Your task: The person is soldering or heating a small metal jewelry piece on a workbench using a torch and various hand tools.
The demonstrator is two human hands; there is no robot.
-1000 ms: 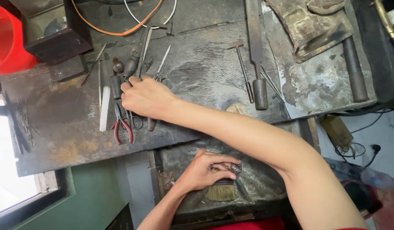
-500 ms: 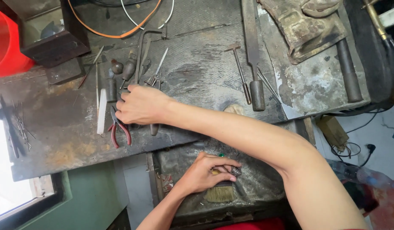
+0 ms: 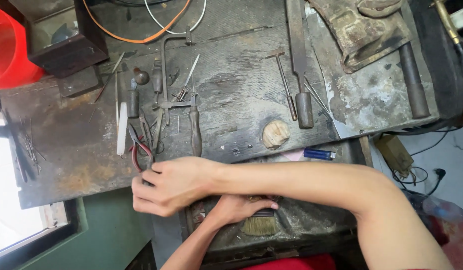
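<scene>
Now the red-handled pliers (image 3: 137,152) are being taken from the workbench (image 3: 66,165).
The right hand (image 3: 174,185), crossed over to the left, closes its fingers on the handle ends; the pliers still lie on the bench, not lifted. The left hand (image 3: 239,207) rests curled by a small brush (image 3: 259,224) in the tray below.

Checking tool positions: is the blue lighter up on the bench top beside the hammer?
No. The blue lighter lies on the lower ledge below the bench top's front edge, well apart from the small hammer.
</scene>
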